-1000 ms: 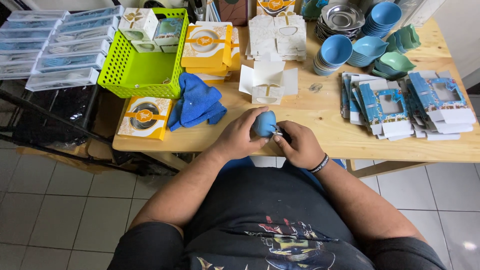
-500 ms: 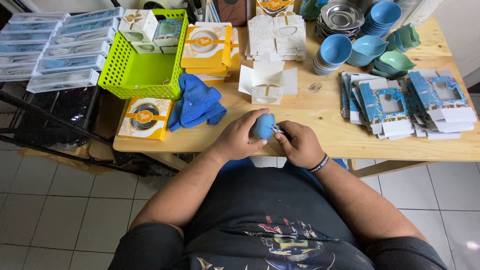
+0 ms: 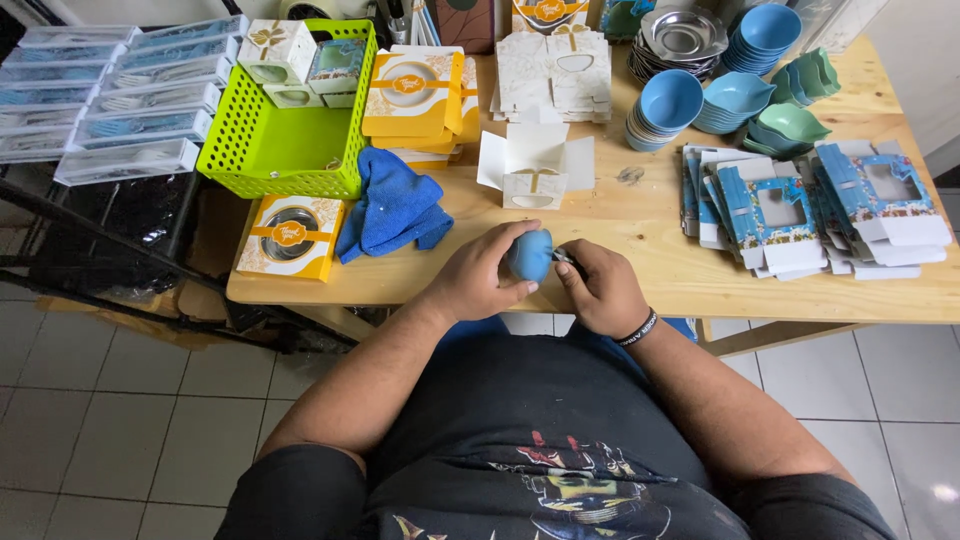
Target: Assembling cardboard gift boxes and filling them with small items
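Over a wooden table on white floor tiles, I see my left hand curled around a blue bowl at the near edge, my right hand pinching something small against it, with blue boxes right and a yellow box left.

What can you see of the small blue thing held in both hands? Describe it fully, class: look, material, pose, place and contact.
The small blue thing is rounded, smooth and matt, plain mid-blue like the stacked bowls farther back; it may be a bowl seen from outside, though its opening is hidden. It sits just above the near edge of the wooden table. The left hand cups it from the side, thumb below. The right hand meets its other side, pinching a small dark-and-silver piece against it, too small to identify.
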